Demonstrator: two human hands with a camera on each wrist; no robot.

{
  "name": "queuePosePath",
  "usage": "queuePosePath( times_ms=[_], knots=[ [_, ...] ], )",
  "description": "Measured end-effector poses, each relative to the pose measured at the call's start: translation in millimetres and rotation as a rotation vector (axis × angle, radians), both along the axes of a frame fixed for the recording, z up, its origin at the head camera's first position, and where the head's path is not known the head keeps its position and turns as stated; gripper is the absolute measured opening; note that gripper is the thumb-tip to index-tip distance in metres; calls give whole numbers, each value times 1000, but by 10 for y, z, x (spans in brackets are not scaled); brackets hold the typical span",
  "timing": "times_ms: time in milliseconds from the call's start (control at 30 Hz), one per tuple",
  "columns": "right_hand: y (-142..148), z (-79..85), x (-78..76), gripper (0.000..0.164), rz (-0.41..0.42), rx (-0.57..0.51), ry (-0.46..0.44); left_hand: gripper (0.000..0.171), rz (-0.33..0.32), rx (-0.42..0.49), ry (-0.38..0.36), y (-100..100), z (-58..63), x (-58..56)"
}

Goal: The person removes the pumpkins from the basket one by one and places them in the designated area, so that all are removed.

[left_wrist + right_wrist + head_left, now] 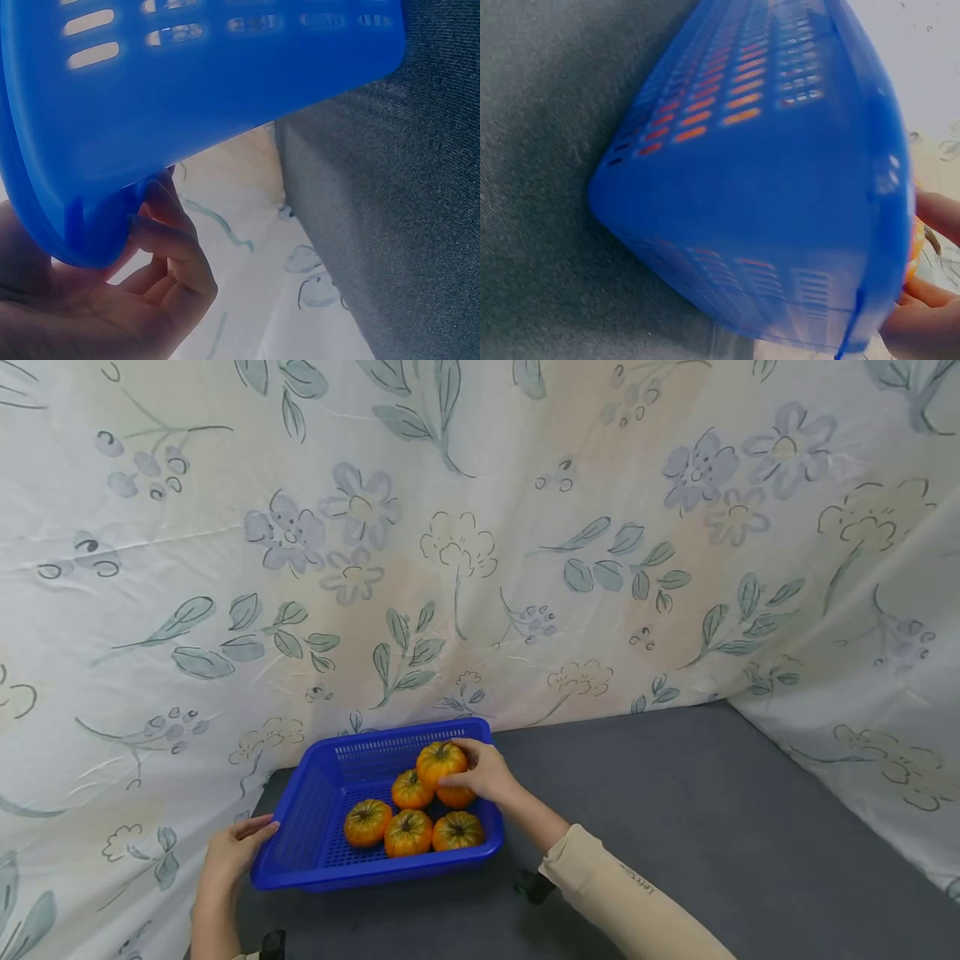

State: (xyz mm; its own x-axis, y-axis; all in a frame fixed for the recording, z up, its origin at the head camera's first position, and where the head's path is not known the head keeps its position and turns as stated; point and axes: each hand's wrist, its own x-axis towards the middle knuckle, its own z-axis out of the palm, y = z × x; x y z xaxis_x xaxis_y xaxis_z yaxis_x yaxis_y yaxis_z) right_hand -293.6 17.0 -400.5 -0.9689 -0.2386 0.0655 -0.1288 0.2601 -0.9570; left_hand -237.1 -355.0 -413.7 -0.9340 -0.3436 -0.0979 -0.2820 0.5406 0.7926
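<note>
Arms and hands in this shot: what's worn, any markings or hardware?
Left hand and right hand: bare, no gloves. Right sleeve: beige, with small dark lettering, not clearly legible. Left sleeve: only a beige sliver shows. A small black device sits by the left wrist, another by the right cuff. No cables visible.

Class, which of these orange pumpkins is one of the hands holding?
The topmost pumpkin in the head view, near the right end of the blue basket: the right hand grips it, while no hand grips the other pumpkins.
</note>
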Motion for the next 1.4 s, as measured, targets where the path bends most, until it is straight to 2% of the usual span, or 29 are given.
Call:
queuePosePath(
  times_ms=[200, 633, 867, 1067, 1400],
  knots=[
    [93, 71, -32, 69, -11, -16, -3, 55, 20, 3, -2, 0, -10, 12],
    [361, 187, -144, 69, -71, -110, -21, 57, 12, -11, -24, 11, 37, 19],
    [533, 236, -201, 71, -105, -88, -18, 55, 16, -25, -21, 25, 53, 16],
    [662, 202, -256, 72, -135, -95, -31, 55, 8, -21, -10, 2, 41, 18],
    [836, 52, -334, 71, -189, -103, -30, 53, 21, -20, 9, 20, 30, 42]
  ],
)
